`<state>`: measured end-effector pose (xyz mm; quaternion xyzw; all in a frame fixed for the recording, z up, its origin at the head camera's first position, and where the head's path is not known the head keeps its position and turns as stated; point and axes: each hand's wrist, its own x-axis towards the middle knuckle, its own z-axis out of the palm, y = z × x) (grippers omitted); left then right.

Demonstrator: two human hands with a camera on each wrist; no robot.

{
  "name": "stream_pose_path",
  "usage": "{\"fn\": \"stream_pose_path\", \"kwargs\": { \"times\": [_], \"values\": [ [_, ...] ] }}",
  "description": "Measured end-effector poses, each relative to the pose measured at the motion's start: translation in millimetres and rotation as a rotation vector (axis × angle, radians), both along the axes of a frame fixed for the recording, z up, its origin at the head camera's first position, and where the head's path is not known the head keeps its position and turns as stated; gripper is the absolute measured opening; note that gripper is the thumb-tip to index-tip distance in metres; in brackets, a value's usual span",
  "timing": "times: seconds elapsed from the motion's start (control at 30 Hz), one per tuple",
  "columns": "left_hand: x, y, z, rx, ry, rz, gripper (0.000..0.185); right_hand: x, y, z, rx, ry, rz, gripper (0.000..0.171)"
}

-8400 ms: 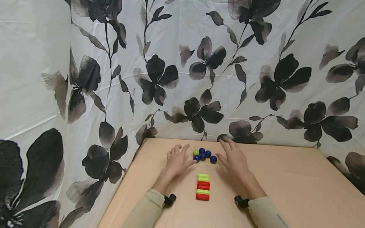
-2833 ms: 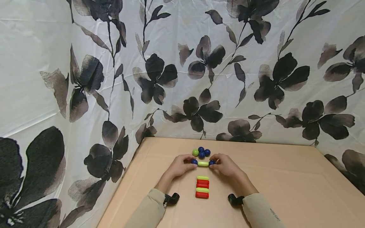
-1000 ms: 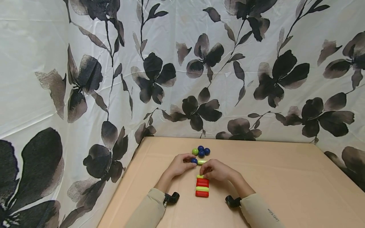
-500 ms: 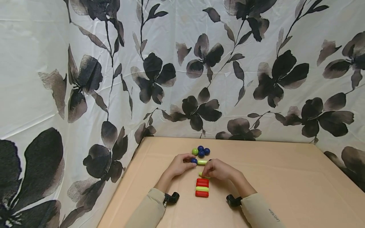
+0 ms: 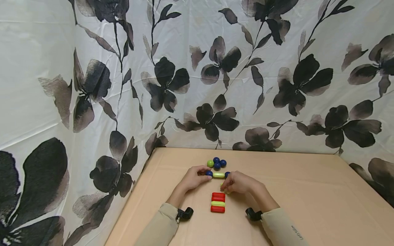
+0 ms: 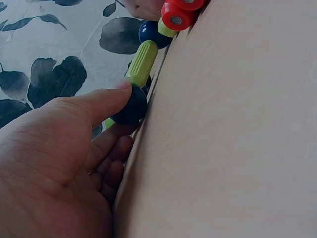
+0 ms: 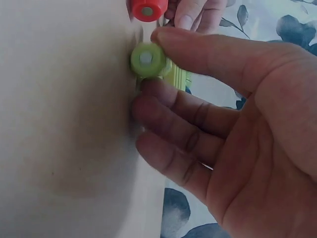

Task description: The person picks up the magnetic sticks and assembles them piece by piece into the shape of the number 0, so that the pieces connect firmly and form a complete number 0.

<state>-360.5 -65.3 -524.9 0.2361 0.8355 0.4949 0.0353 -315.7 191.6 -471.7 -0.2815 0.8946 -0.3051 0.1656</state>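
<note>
My left hand pinches a dark blue ball between thumb and fingers. A ribbed yellow-green magnetic rod joins that ball to a second blue ball, partly hidden behind my right hand. Between its thumb and index finger, my right hand holds another yellow-green magnetic rod, whose round metal end faces the right wrist camera. In the head view this rod is mostly covered by the fingers, just below the joined pieces. In the left wrist view its tip is close to the second ball; contact is unclear.
Below the hands lies a short row of rods: red rods at the top, a yellow-green rod, then a red rod. Behind the joined pieces sit a green ball and several blue balls. A floral cloth hangs behind the table.
My right hand let go of the right blue ball, took the top yellow-green rod from the row and turned it near that ball. My left hand stays on its ball.
</note>
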Motion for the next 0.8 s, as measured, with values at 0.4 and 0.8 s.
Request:
{"fn": "stream_pose_path", "kwargs": {
  "times": [0.4, 0.8],
  "values": [
    [0.2, -0.5, 0.7, 0.011, 0.001, 0.001, 0.036, 3.2, -0.4, 2.7, 0.085, 0.003, -0.064, 0.011],
    [-1.2, -0.4, -1.1, 0.01, 0.001, 0.002, 0.036, 2.1, 4.8, 7.4, 0.021, -0.006, -0.128, 0.016]
  ]
}}
